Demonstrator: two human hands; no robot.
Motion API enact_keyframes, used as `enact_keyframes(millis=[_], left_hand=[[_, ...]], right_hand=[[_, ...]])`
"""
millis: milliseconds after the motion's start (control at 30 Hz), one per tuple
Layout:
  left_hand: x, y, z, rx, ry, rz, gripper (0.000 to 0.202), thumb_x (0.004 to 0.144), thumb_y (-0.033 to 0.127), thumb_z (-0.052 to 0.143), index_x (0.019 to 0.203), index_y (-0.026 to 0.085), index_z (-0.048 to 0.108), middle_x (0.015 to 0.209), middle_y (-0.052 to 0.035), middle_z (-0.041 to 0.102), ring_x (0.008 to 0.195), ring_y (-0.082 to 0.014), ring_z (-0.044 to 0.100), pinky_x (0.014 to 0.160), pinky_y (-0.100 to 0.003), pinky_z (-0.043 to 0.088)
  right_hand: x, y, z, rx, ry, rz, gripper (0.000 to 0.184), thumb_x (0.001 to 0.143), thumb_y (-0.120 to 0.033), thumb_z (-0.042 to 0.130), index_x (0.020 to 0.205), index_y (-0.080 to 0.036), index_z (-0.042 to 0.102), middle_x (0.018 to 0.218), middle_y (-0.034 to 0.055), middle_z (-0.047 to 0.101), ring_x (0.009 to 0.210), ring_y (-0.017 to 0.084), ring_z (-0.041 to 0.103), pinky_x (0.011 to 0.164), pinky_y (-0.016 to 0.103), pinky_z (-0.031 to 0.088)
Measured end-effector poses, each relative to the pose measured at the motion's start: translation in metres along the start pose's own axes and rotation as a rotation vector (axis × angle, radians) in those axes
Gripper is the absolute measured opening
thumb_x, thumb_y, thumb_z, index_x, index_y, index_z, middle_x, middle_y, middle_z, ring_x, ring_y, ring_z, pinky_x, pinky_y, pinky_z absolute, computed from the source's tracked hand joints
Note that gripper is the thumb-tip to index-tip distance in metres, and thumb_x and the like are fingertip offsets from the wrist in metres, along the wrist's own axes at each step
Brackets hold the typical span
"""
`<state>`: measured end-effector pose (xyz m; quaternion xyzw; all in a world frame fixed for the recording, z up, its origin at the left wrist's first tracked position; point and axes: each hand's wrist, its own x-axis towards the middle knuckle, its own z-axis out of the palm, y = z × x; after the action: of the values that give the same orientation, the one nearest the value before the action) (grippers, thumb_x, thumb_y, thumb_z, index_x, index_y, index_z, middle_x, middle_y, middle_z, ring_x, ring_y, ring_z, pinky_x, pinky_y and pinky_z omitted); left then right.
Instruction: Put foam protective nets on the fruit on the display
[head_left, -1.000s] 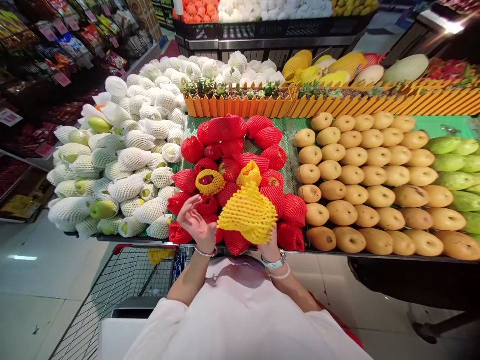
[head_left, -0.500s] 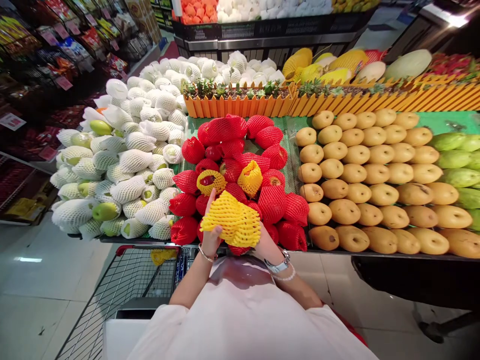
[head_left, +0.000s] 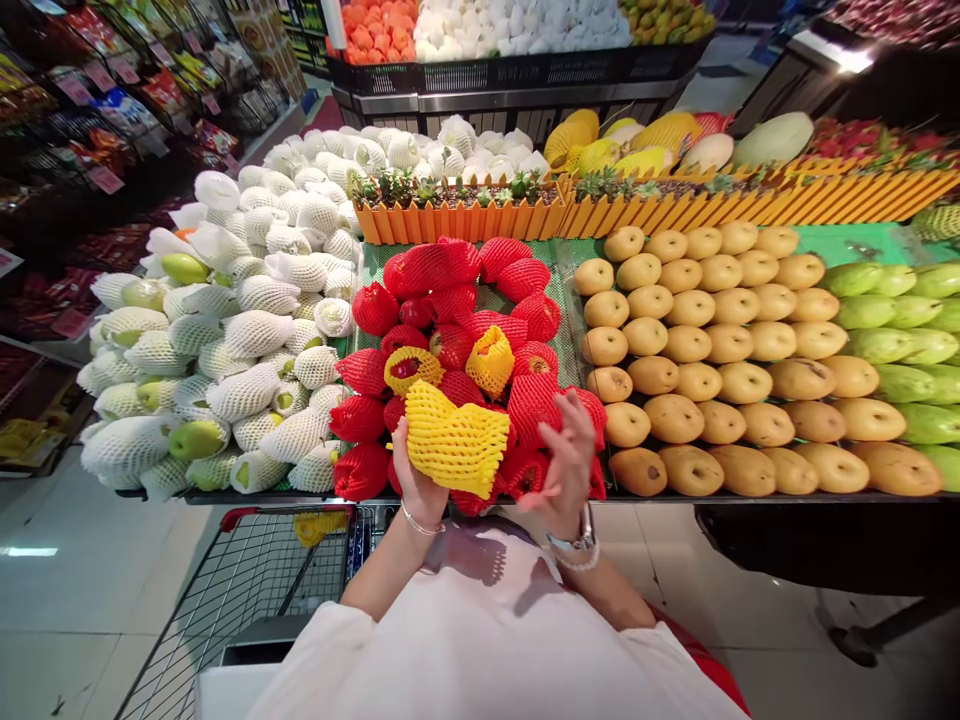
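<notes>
Leaving the yellow net (head_left: 457, 440), the right hand (head_left: 568, 465) in the head view is now clear of it, fingers loosely spread; both hands touched it before. The left hand (head_left: 421, 488), gripping its side, now alone supports it over the red fruit (head_left: 534, 408).
</notes>
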<state>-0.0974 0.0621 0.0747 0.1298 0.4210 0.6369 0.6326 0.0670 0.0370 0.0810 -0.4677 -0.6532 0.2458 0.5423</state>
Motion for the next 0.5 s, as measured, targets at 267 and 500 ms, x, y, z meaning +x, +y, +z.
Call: enact_keyframes(millis=[267,500], left_hand=[[-0.001,-0.011,0.016,-0.068,-0.032,-0.192,0.05,0.082,0.059,0.047,0.109,0.019,0.062,0.116,-0.0077,0.067,0.116,-0.0264,0.06,0.097,-0.039,0.051],[-0.001,-0.037,0.02,0.291,-0.113,0.388,0.05,0.079,0.05,0.062,0.12,0.023,0.052,0.122,-0.0085,0.059,0.115,-0.0251,0.058,0.099,-0.039,0.047]], right_hand=[[-0.01,0.019,0.069,0.108,0.121,0.014,0.044,0.085,-0.061,0.049,0.112,-0.026,0.049,0.128,0.0119,0.051,0.129,0.029,0.046,0.105,0.053,0.04],[-0.013,0.023,0.076,0.684,0.363,0.449,0.06,0.091,-0.065,0.008,0.126,-0.027,0.039,0.123,0.0113,0.059,0.119,0.022,0.057,0.098,0.046,0.048]])
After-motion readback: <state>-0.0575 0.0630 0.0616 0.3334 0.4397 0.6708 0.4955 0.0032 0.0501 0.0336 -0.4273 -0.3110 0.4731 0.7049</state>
